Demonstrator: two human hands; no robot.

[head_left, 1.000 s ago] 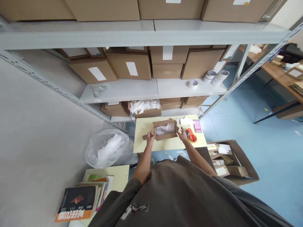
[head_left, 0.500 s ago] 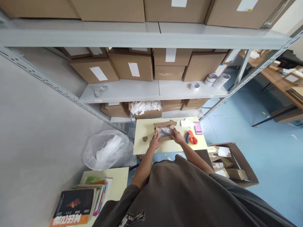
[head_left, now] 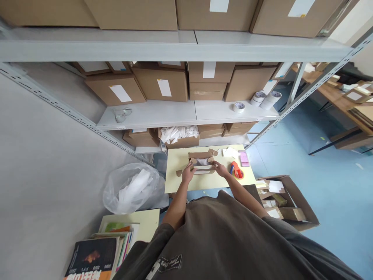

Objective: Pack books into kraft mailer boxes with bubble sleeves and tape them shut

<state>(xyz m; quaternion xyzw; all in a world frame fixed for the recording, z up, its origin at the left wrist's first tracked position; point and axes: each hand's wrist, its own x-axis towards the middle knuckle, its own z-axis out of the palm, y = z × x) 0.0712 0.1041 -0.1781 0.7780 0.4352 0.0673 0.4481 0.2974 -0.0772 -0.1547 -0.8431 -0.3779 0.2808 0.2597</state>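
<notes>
A small open cardboard box (head_left: 201, 160) with white packing inside stands on a pale yellow table (head_left: 177, 182). My left hand (head_left: 188, 175) grips the box's near left corner, fingers curled on the flap. At the near right edge my right hand (head_left: 220, 168) pinches the box. A small brown cardboard scrap (head_left: 178, 173) lies left of the box. Just right of my right hand lies a red tape dispenser (head_left: 236, 170), with a pink pad (head_left: 243, 158) behind it.
Grey metal shelves (head_left: 186, 112) hold labelled cardboard cartons, tape rolls (head_left: 264, 98) and a box of white packing (head_left: 178, 134). A clear bag of white waste (head_left: 132, 186) sits left. An open carton of small items (head_left: 287, 200) lies right. Books (head_left: 96, 254) are stacked near left.
The box was turned and drawn nearer me; both hands shifted from its outer sides to its near edge, folding the flaps inward. The camera view tilted slightly.
</notes>
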